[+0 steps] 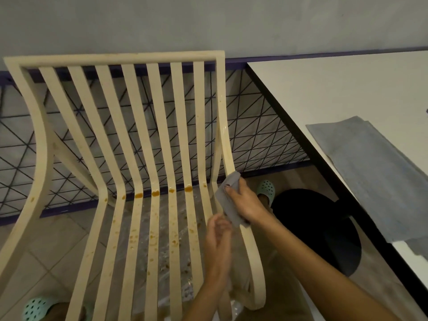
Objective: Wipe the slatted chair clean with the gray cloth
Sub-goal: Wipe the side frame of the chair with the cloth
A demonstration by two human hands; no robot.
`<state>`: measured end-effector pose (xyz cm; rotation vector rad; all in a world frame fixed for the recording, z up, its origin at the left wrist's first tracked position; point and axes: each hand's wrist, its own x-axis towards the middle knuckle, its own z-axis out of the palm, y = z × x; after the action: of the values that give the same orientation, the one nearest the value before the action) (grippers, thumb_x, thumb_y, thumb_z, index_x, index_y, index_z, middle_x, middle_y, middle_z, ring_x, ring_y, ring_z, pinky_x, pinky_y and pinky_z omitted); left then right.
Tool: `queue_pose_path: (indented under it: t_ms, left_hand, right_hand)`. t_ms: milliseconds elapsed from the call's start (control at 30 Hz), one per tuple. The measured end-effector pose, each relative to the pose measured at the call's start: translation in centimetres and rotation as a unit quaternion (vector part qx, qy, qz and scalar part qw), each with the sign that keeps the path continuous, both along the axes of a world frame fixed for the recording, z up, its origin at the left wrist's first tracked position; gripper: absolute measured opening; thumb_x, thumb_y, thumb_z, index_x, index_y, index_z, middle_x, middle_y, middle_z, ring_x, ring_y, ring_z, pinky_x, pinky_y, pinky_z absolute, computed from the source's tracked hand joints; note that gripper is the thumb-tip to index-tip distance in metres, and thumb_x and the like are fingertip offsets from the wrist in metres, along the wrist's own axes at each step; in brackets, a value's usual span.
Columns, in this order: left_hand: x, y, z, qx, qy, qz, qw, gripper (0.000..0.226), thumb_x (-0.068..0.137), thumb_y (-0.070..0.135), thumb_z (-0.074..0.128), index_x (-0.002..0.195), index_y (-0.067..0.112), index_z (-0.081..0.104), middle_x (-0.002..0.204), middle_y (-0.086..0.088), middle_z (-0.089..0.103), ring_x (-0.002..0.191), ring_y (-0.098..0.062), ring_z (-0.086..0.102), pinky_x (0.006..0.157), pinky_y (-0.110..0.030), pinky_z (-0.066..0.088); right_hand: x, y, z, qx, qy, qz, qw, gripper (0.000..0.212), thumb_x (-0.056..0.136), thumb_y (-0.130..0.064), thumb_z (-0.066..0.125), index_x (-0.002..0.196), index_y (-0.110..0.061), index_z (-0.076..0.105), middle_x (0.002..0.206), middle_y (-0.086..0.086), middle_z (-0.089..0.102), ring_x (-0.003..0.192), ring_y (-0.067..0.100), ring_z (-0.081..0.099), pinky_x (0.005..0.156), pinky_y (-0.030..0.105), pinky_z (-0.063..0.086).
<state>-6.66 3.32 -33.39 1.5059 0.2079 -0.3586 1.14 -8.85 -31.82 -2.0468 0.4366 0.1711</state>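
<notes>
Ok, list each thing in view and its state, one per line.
slatted chair: upright, orange-brown stains at the seat bend and along the seat slats.
gray cloth: bunched, pressed to the chair's right edge rail.
right hand: gripping the cloth.
left hand: blurred, near the right seat slats, grip unclear.
table: white top, a flat gray sheet lying on it.

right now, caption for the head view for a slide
Right hand wipes cream slatted chair with gray cloth, orange stains remaining.
</notes>
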Motion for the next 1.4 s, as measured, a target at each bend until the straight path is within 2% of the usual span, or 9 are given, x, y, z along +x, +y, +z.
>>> queue_pose_path:
  t_ms: [67, 167, 333, 500, 700, 833, 1000, 1133, 1400]
  left_hand:
    - [1.2, 0.4, 0.6, 0.052, -0.113, 0.04, 0.991, 0.026, 0.098, 0.018, 0.052, 0.118, 0.035, 0.054, 0.115, 0.011, 0.056, 0.101, -0.003, 0.057, 0.077, -0.018, 0.048]
    - [3.9, -1.3, 1.7, 0.121, -0.21, -0.041, 0.969, 0.029, 0.098, 0.017, 0.052, 0.124, 0.027, 0.055, 0.122, 0.012, 0.048, 0.109, 0.001, 0.05, 0.087, -0.012, 0.044]
    - [8.1, -4.1, 2.1, 0.227, -0.17, -0.098, 0.954, 0.036, 0.095, 0.027, 0.055, 0.129, 0.016, 0.049, 0.128, 0.002, 0.039, 0.109, -0.006, 0.043, 0.09, -0.019, 0.037]
    - [12.8, -4.2, 1.8, 0.274, -0.111, -0.132, 0.946, 0.036, 0.089, 0.031, 0.067, 0.109, 0.014, 0.043, 0.104, -0.005, 0.055, 0.089, -0.021, 0.059, 0.064, -0.024, 0.042]
    - [18.3, -5.8, 3.4, 0.351, -0.09, -0.144, 0.921, 0.031, 0.099, 0.026, 0.044, 0.118, 0.003, 0.055, 0.115, -0.015, 0.06, 0.1, -0.032, 0.059, 0.074, -0.034, 0.046]
    - [19.1, -7.5, 3.2, 0.377, -0.058, -0.18, 0.907, 0.033, 0.096, 0.029, 0.047, 0.114, 0.003, 0.056, 0.102, -0.01, 0.059, 0.089, -0.028, 0.057, 0.07, -0.03, 0.042]
    - [18.8, -8.1, 1.0, 0.383, -0.075, -0.171, 0.905, 0.048, 0.096, 0.039, 0.046, 0.127, 0.004, 0.036, 0.109, -0.013, 0.061, 0.092, -0.033, 0.062, 0.08, -0.043, 0.054]
    - [19.7, -8.4, 1.4, 0.397, -0.114, -0.144, 0.899, 0.043, 0.1, 0.037, 0.04, 0.125, 0.003, 0.036, 0.098, -0.012, 0.056, 0.088, -0.034, 0.061, 0.065, -0.039, 0.047]
    - [20.1, -8.2, 2.0, 0.389, -0.165, -0.112, 0.9, 0.044, 0.102, 0.047, 0.031, 0.118, 0.006, 0.037, 0.097, -0.014, 0.058, 0.089, -0.034, 0.061, 0.064, -0.037, 0.038]
  right_hand:
    - [-0.7, -0.5, 0.2, 0.11, 0.003, -0.037, 0.993, 0.039, 0.102, -0.027, 0.042, 0.138, -0.013, 0.042, 0.127, 0.009, 0.058, 0.116, 0.024, 0.057, 0.094, 0.035, 0.047]
    - [-1.7, -0.8, 0.9, 0.227, 0.001, -0.067, 0.972, 0.049, 0.095, -0.003, 0.045, 0.143, -0.014, 0.041, 0.133, 0.011, 0.056, 0.111, 0.018, 0.06, 0.083, 0.022, 0.053]
    - [-3.0, -1.9, 1.3, 0.341, -0.066, -0.182, 0.92, 0.055, 0.09, 0.007, 0.049, 0.138, -0.019, 0.044, 0.123, 0.001, 0.06, 0.108, 0.013, 0.061, 0.084, 0.025, 0.053]
    - [-5.0, -1.1, -1.0, 0.262, -0.001, -0.246, 0.933, 0.046, 0.092, -0.013, 0.058, 0.135, -0.02, 0.043, 0.118, 0.003, 0.06, 0.109, 0.019, 0.057, 0.091, 0.036, 0.046]
    - [-2.7, 1.0, -0.1, 0.242, 0.061, -0.112, 0.962, 0.03, 0.087, -0.005, 0.064, 0.115, -0.007, 0.052, 0.097, 0.013, 0.066, 0.072, 0.023, 0.067, 0.043, 0.017, 0.045]
    - [-0.2, 0.7, 0.8, 0.127, 0.059, -0.09, 0.986, 0.006, 0.085, 0.001, 0.056, 0.09, 0.002, 0.057, 0.067, 0.018, 0.062, 0.033, 0.011, 0.054, 0.037, 0.016, 0.039]
    - [0.8, 1.0, 1.0, 0.05, 0.071, -0.088, 0.992, 0.013, 0.09, -0.011, 0.051, 0.079, -0.005, 0.057, 0.057, 0.015, 0.06, 0.035, 0.016, 0.053, 0.036, 0.018, 0.039]
    - [0.7, 1.0, 0.9, 0.029, 0.053, -0.093, 0.994, 0.018, 0.087, -0.007, 0.051, 0.07, -0.012, 0.053, 0.057, 0.01, 0.057, 0.042, 0.022, 0.058, 0.032, 0.016, 0.034]
    - [1.2, 1.4, 0.2, 0.021, 0.036, -0.103, 0.994, 0.015, 0.078, -0.004, 0.052, 0.091, -0.005, 0.059, 0.08, 0.017, 0.065, 0.064, 0.035, 0.065, 0.044, 0.038, 0.053]
